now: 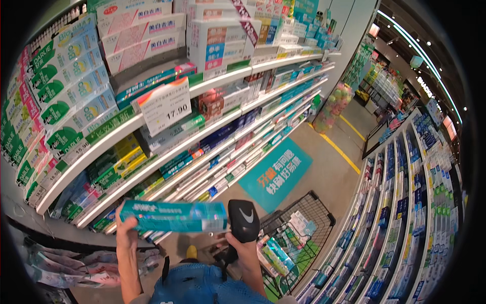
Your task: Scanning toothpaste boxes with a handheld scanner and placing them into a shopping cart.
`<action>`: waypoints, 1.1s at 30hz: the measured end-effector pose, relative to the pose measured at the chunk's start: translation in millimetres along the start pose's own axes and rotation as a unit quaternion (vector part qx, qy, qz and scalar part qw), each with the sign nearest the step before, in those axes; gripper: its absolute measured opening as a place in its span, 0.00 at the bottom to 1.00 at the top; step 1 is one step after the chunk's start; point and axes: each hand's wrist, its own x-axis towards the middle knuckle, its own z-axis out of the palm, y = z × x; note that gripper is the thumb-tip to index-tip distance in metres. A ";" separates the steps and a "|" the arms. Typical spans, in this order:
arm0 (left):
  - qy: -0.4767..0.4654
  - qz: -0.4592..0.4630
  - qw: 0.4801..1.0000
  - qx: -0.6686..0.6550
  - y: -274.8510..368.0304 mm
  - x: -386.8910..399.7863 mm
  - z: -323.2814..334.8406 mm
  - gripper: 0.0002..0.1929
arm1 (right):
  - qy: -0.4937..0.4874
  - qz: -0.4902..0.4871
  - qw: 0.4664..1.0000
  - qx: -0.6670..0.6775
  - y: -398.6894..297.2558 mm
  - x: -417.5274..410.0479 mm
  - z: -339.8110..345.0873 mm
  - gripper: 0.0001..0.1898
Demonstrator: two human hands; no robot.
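My left hand (127, 228) grips the left end of a long teal toothpaste box (172, 217), which lies level in front of my body. In my right hand (241, 245) is a black handheld barcode scanner (243, 220), its head close to the right end of the box. Whether the two touch cannot be told. The fingers of my right hand are partly hidden behind the scanner's handle.
Shelves (212, 85) packed with toothpaste boxes rise ahead and to the left. A wire shopping cart (322, 228) holding boxes stands at the right, beside another stocked shelf (398, 212). A teal floor mat (277, 174) lies in the aisle. Pink packages (83, 266) are at lower left.
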 end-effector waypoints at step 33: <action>0.092 -0.008 0.996 -0.006 6.5 1.0 -20.3 0.19 | -0.107 -0.087 0.944 -0.300 2.6 -29.4 36.7 0.25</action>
